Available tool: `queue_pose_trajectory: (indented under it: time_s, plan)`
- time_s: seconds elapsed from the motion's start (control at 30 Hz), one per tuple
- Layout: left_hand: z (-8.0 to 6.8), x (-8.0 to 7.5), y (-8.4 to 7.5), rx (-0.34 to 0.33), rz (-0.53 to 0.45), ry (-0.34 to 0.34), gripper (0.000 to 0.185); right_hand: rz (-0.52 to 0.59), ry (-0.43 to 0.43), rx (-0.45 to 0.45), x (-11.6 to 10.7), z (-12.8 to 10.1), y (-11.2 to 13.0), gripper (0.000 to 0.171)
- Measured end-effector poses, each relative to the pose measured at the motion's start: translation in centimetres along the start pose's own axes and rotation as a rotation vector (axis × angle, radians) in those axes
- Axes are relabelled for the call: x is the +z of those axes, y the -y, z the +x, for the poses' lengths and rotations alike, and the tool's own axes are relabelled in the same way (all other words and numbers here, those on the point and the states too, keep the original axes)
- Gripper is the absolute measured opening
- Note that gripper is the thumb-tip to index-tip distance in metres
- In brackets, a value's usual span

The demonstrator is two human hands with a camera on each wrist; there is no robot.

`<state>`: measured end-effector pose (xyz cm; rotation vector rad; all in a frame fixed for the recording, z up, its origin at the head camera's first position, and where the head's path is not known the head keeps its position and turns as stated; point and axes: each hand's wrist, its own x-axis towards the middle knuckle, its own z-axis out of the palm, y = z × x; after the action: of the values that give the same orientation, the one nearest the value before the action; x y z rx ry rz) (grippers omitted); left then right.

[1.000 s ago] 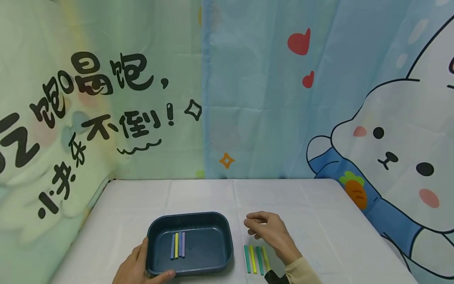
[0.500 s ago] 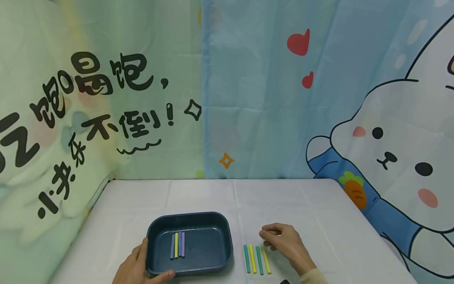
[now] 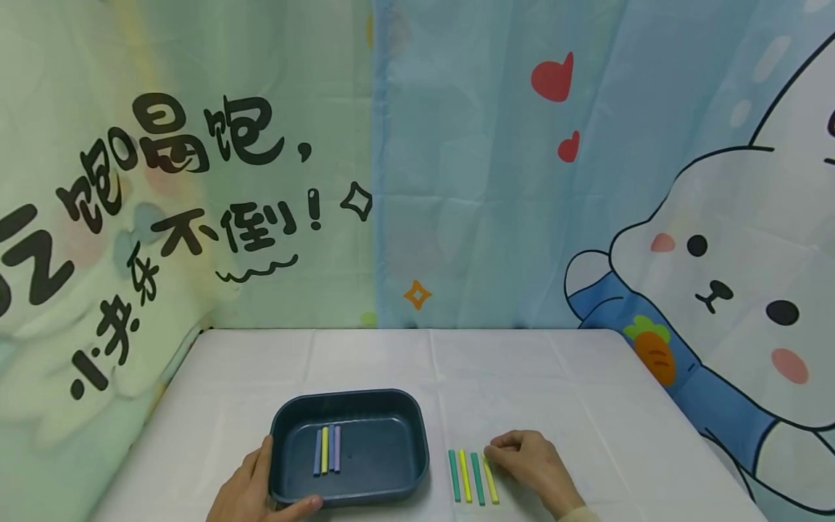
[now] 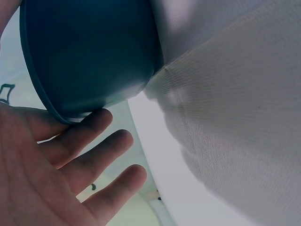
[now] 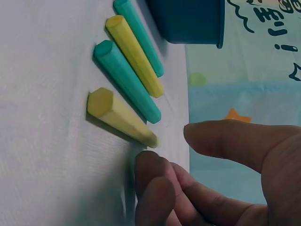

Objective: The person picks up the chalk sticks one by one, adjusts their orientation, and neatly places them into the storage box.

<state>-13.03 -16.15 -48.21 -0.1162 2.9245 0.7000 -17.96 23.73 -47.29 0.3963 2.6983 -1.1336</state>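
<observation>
A dark blue tray [image 3: 417,442] sits on the white table and holds three short sticks [image 3: 327,449], two blue and one yellow. My left hand [image 3: 261,487] holds its near left corner, thumb over the front rim. In the left wrist view the fingers [image 4: 89,150] lie fairly straight against the tray's outer wall [image 4: 89,52]. Right of the tray lies a row of green, yellow, green and yellow sticks [image 3: 464,476]. My right hand [image 3: 515,453] hovers at the far end of the rightmost yellow stick [image 5: 120,117]. Thumb and curled fingers [image 5: 150,174] are apart, holding nothing.
The white cloth-covered table [image 3: 535,377] ends at printed curtains [image 3: 457,181] behind and on both sides. Its right edge runs diagonally past the right hand. The tray [image 5: 190,21] stands just beyond the stick row.
The right hand has come back toward me and to the right, dropping from above the stick row to the far end of the rightmost yellow stick. The left hand and tray have not moved.
</observation>
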Motion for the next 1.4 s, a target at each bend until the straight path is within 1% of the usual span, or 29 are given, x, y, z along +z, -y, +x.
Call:
queue_pose_trajectory:
  time_s: [0.27,0.47,0.6,0.77,1.0,1.17,1.4]
  plan:
    - [-0.07,0.01,-0.05,-0.005,-0.01,0.008,0.14,-0.001,0.022,0.006,0.31,0.17,-0.14,0.031]
    - [-0.03,-0.03,-0.01,-0.005,-0.019,0.016,0.139,-0.02,0.033,-0.024,0.59,0.27,-0.16,0.022]
    - [-0.04,-0.07,0.03,-0.004,-0.033,0.023,0.139,-0.025,0.035,-0.024,0.74,0.31,-0.2,0.019]
    - [-0.1,-0.12,0.0,0.001,-0.032,0.015,0.139,-0.024,0.036,-0.012,0.75,0.36,-0.09,0.016]
    - [-0.06,-0.16,0.02,0.012,-0.029,0.002,0.139,-0.034,0.025,-0.023,0.6,0.51,0.18,0.014]
    - [0.11,-0.2,0.07,0.021,-0.026,-0.005,0.137,0.005,0.027,-0.008,0.38,0.84,0.0,0.017]
    - [-0.02,-0.1,0.02,0.005,-0.035,0.013,0.138,0.081,0.033,-0.009,0.11,0.81,-0.26,0.021]
